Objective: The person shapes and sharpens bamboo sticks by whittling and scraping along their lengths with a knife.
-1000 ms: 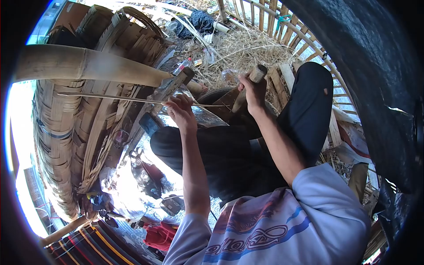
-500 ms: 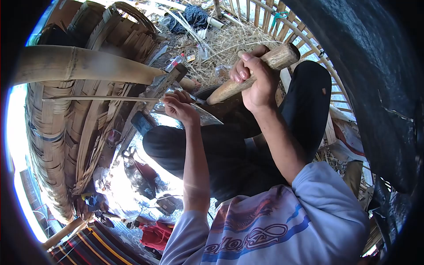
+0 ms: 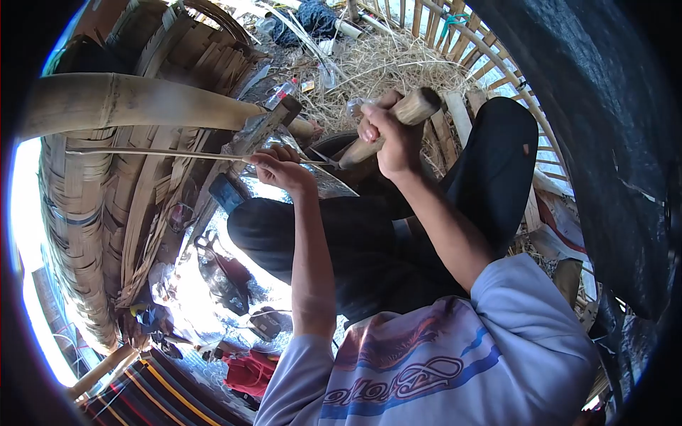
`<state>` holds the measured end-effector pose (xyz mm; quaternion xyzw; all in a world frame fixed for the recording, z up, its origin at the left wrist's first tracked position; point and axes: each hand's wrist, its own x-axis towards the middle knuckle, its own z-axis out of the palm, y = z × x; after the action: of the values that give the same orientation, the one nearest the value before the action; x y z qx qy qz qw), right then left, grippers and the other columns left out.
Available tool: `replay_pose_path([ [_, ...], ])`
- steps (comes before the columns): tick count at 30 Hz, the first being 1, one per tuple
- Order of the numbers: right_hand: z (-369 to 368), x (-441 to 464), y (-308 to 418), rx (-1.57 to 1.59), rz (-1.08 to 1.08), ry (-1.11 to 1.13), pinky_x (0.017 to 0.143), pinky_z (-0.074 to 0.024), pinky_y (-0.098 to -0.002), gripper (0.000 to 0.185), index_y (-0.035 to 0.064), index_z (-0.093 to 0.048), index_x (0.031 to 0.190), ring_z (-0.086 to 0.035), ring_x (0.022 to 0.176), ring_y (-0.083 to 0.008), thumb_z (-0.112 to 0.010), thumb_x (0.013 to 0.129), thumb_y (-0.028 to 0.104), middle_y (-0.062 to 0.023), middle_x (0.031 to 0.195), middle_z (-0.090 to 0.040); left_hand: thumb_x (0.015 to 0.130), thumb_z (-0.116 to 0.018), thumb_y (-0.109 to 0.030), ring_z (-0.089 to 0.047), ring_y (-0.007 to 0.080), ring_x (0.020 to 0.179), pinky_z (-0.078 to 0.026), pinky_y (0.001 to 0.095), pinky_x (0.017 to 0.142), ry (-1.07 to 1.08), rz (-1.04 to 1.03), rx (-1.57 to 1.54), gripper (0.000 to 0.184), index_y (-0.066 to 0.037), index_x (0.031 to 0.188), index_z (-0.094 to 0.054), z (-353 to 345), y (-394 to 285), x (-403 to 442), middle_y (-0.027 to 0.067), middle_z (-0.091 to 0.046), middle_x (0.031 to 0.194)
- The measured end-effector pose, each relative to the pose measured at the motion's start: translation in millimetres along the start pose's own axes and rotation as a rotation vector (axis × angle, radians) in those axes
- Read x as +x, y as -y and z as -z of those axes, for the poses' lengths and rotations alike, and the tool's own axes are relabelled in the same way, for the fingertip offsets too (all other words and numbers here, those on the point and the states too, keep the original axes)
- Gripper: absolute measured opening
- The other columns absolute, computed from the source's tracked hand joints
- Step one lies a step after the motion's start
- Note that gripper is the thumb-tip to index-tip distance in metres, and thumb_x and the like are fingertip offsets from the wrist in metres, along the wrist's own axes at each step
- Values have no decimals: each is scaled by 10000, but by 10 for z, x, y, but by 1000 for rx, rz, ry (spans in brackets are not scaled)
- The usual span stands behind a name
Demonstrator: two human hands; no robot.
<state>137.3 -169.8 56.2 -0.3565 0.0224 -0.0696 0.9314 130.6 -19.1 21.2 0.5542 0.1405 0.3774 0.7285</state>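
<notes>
My left hand (image 3: 281, 169) is closed around a thin bamboo strip (image 3: 163, 152), which runs out level to the left and sticks out a little past the fingers on the right. My right hand (image 3: 392, 138) grips the thick wooden handle of a knife (image 3: 418, 106), its butt end pointing up and right. A small pointed metal blade (image 3: 324, 157) shows at the handle's lower end, close to the strip's right end. Whether blade and strip touch, I cannot tell. Beneath my hands, a sheet-like piece (image 3: 334, 186) lies by my knee.
A thick bamboo pole (image 3: 142, 103) crosses at the left, before woven bamboo panels (image 3: 82, 248). A dark round container (image 3: 366, 177) sits beyond my lap. Straw (image 3: 398, 67) and a plastic bottle (image 3: 284, 92) lie ahead. Dark sheeting (image 3: 575, 128) hangs at the right.
My right hand and the knife have moved left and slightly down, and the handle has turned a little steeper. My left hand has shifted slightly left with the strip.
</notes>
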Motion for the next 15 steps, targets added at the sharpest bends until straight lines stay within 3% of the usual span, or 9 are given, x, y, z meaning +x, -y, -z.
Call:
replay_pose_path([
  [1, -23, 20, 3, 91, -19, -81, 436, -369, -245, 199, 53, -443, 718, -456, 442, -94, -620, 773, -18, -6, 557, -452, 908, -366, -576, -140, 45, 407, -104, 230, 369, -11, 12, 15, 523, -163, 627, -213, -20, -25, 15, -56, -181, 480],
  [4, -44, 76, 140, 113, -26, -35, 436, -368, -256, 193, 57, -443, 721, -450, 440, -99, -613, 773, -17, -14, 550, -448, 907, -373, -572, -142, 41, 409, -106, 230, 366, 23, -32, -1, 523, -165, 624, -208, -65, -14, -15, -58, -174, 483],
  [6, -219, 37, 424, 71, -18, 43, 515, -350, -261, 185, 82, -409, 704, -381, 485, -99, -572, 788, 59, -3, 545, -383, 922, -385, -528, -198, 50, 400, -160, 226, 367, 85, 4, -43, 509, -138, 622, -256, -63, 2, -24, -48, -219, 494],
  [10, 107, 5, -94, -188, -46, 30, 484, -367, -262, 207, 72, -427, 707, -445, 483, -100, -615, 766, 11, 4, 550, -404, 921, -388, -536, -181, 44, 409, -141, 229, 375, 44, 9, -29, 509, -149, 625, -241, -156, 49, -34, -53, -206, 492],
  [12, 114, 100, -49, -50, 10, -59, 431, -377, -242, 175, 37, -464, 737, -477, 457, -88, -629, 767, -15, -19, 577, -496, 916, -388, -552, -167, 40, 405, -124, 234, 373, 31, 5, 1, 512, -162, 628, -223, -211, 56, 5, -55, -191, 482],
  [15, -14, 109, 232, 138, -12, -5, 451, -378, -257, 175, 40, -463, 708, -461, 457, -101, -616, 773, -15, -26, 552, -464, 919, -392, -543, -165, 45, 406, -131, 232, 374, 45, 22, 3, 509, -155, 629, -236, -198, 7, -33, -55, -193, 485],
])
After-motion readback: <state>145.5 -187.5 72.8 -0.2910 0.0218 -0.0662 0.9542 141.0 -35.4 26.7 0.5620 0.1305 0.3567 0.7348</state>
